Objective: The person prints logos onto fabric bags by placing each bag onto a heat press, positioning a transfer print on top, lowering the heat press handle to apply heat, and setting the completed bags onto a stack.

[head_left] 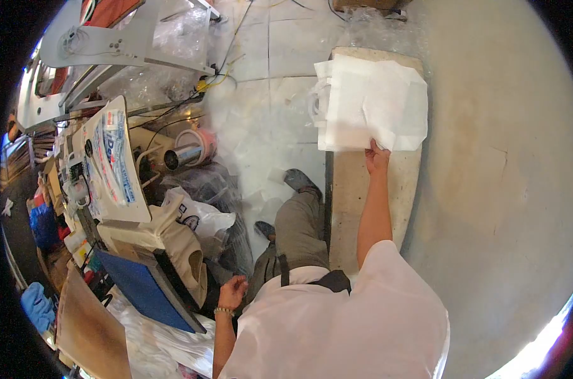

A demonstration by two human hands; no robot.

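Note:
A stack of white sheets or flat bags (375, 95) lies on the far end of a long beige bench (362, 208). Some loops, like handles, stick out at the stack's left side. My right hand (377, 156) pinches the near edge of the top white piece, its fingers closed on it. My left hand (233, 292) hangs low beside my lap with the fingers curled, a bracelet on the wrist; whether anything small is in it cannot be made out.
On the left stand a cluttered work table (119, 170), a blue panel (144, 290) and a white plastic bag (204, 218). A pink bucket (201, 145) and cables lie farther off. A wall (495, 158) runs along the right.

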